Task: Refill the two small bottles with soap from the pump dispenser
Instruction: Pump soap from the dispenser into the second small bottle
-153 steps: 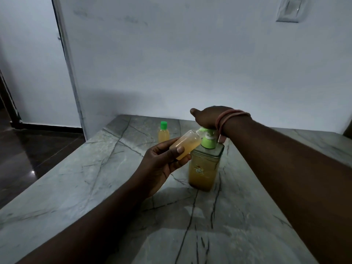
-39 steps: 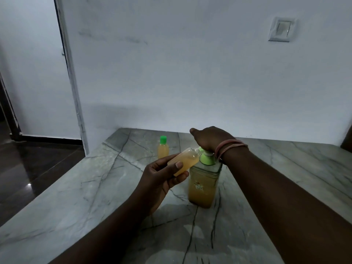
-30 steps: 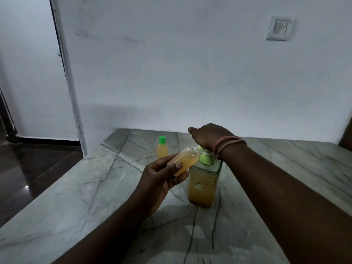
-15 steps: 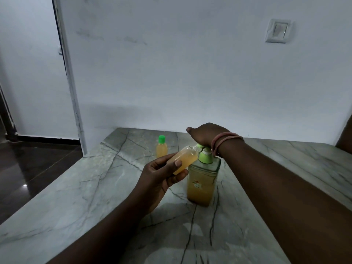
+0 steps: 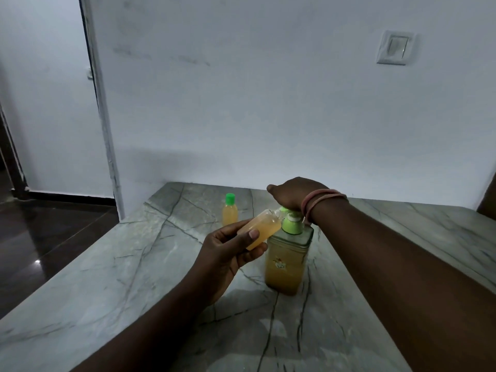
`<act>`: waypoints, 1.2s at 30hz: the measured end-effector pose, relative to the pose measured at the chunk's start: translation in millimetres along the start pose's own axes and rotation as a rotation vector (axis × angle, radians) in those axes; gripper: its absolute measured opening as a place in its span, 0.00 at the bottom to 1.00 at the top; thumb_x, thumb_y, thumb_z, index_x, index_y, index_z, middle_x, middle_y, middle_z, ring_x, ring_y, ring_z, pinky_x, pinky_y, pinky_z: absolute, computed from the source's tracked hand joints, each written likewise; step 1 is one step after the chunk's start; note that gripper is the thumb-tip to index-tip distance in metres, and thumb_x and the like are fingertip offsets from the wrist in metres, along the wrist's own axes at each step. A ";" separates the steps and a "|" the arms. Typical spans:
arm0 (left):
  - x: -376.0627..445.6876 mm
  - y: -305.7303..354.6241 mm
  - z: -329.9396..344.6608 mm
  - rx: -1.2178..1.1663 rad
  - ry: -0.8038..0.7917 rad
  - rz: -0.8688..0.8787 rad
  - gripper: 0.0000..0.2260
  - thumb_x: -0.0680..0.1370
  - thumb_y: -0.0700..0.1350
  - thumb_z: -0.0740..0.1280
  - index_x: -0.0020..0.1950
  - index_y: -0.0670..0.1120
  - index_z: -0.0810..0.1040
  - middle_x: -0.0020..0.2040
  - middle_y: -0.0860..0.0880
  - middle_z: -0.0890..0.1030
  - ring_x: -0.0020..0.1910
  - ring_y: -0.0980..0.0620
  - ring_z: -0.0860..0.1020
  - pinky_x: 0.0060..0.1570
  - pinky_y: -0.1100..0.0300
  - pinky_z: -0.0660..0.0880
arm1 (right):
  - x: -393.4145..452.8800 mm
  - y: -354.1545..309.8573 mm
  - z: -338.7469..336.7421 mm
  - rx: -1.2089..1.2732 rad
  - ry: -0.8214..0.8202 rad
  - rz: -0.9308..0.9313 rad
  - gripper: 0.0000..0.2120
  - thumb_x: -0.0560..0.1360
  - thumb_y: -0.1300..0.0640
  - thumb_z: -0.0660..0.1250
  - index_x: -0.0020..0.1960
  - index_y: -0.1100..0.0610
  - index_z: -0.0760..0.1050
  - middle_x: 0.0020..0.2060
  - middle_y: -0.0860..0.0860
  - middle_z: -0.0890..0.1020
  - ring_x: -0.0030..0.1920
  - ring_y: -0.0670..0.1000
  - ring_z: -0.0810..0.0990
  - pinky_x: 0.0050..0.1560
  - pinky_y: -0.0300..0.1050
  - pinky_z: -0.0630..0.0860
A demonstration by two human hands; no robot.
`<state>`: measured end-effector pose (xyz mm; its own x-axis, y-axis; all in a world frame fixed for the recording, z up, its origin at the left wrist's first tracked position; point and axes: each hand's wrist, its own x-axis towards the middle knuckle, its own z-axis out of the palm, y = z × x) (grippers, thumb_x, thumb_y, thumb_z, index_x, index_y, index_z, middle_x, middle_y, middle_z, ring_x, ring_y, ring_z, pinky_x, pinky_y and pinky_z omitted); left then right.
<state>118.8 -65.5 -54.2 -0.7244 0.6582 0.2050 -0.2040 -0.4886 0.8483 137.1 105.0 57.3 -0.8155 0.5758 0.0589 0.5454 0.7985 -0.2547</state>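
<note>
The pump dispenser (image 5: 286, 261), a square clear bottle of amber soap with a green pump, stands mid-table. My right hand (image 5: 291, 194) lies palm-down on the pump head. My left hand (image 5: 228, 251) holds a small uncapped bottle (image 5: 264, 227) tilted, its mouth against the green spout; it is mostly full of amber soap. A second small bottle (image 5: 230, 212) with a green cap stands upright behind, to the left.
The grey marble table (image 5: 134, 277) has its left edge next to a dark floor (image 5: 45, 232). A white wall (image 5: 268, 103) runs right behind the table, with a light switch (image 5: 394, 51) high on the right. A doorway is at far left.
My right hand has stayed on the pump head, shifting slightly up and down. The tilted bottle in my left hand has stayed at the spout. The camera view shifted a little.
</note>
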 end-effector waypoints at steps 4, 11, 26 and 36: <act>3.4 -0.7 -3.3 0.001 0.000 0.003 0.12 0.71 0.40 0.72 0.53 0.45 0.86 0.53 0.44 0.86 0.51 0.42 0.85 0.46 0.58 0.82 | 3.0 1.1 7.9 0.068 0.001 -0.003 0.27 0.81 0.42 0.47 0.69 0.58 0.69 0.69 0.58 0.70 0.66 0.57 0.70 0.60 0.48 0.66; 2.4 -2.4 -3.7 -0.012 0.003 0.006 0.12 0.71 0.40 0.72 0.54 0.45 0.86 0.54 0.44 0.86 0.52 0.42 0.85 0.46 0.59 0.81 | -2.2 -3.0 3.5 0.009 -0.029 -0.014 0.28 0.81 0.42 0.48 0.72 0.57 0.67 0.71 0.57 0.68 0.68 0.57 0.69 0.64 0.47 0.65; 3.0 -1.6 -4.1 -0.008 -0.004 0.016 0.12 0.71 0.41 0.71 0.54 0.45 0.86 0.53 0.46 0.86 0.52 0.43 0.85 0.46 0.59 0.81 | -2.3 1.1 8.7 0.142 0.015 0.029 0.27 0.81 0.43 0.47 0.69 0.59 0.70 0.68 0.59 0.71 0.66 0.58 0.71 0.61 0.47 0.66; 3.0 -1.6 -2.4 0.017 -0.006 0.013 0.13 0.70 0.41 0.71 0.54 0.46 0.86 0.52 0.45 0.86 0.49 0.43 0.85 0.45 0.59 0.82 | -2.9 -1.0 3.4 0.106 0.042 -0.001 0.27 0.80 0.40 0.50 0.64 0.58 0.74 0.65 0.58 0.75 0.60 0.58 0.74 0.56 0.47 0.68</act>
<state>115.4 -64.1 -56.1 -0.7227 0.6557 0.2188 -0.1835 -0.4872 0.8538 138.3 101.9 54.1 -0.8061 0.5835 0.0988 0.5191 0.7773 -0.3555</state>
